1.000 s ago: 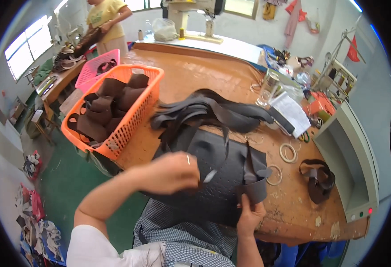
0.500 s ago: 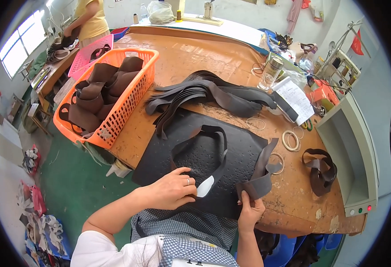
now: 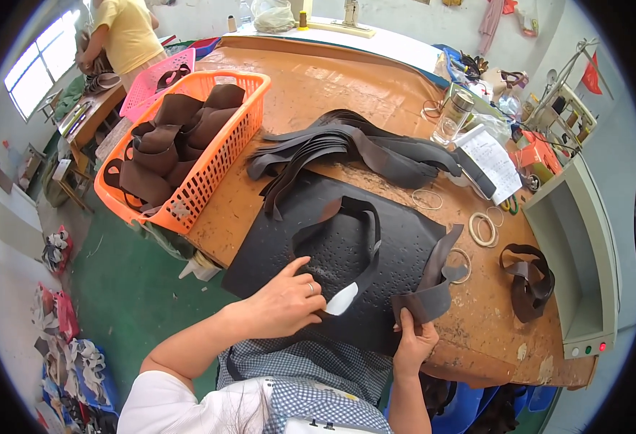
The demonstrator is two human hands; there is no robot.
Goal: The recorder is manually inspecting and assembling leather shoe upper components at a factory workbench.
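I see the right hand (image 3: pixel 413 338) pinching a wide, brown-grey leathery band (image 3: pixel 428 302) above the pitted black rectangular board (image 3: pixel 260 253); the left hand (image 3: pixel 283 300) touches a looped, white-tipped dark strip (image 3: pixel 368 275), its grip unclear to me. I'd call this positioning, needing steady fingers next.

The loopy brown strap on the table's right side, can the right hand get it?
Probably yes: the looped brown strap lies to the right hand's right, with open tabletop between. But the hand pinches a dark strip, so it may need to let go first.
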